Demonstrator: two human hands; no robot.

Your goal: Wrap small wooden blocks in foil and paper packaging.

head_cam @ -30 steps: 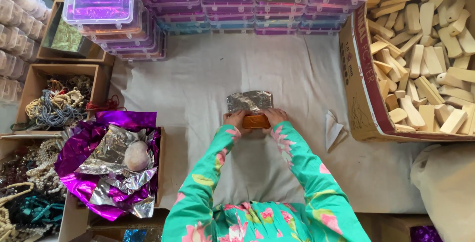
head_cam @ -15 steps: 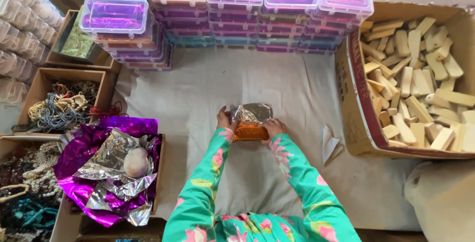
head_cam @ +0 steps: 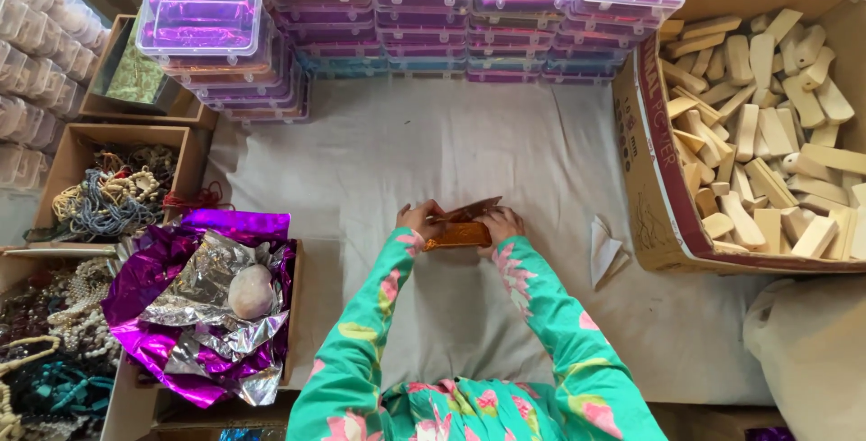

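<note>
Orange-foil-wrapped block (head_cam: pixel 458 235) pinched between both hands (head_cam: pixel 460 222), forearms converging on cloth (head_cam: pixel 406 161).

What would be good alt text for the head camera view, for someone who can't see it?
Seen from above, a person's left hand and right hand fold shiny orange foil around a small block on a grey cloth-covered floor. A cardboard box of pale wooden blocks sits right, stacked clear plastic boxes ahead, crumpled purple and silver foil sheets left.
</note>
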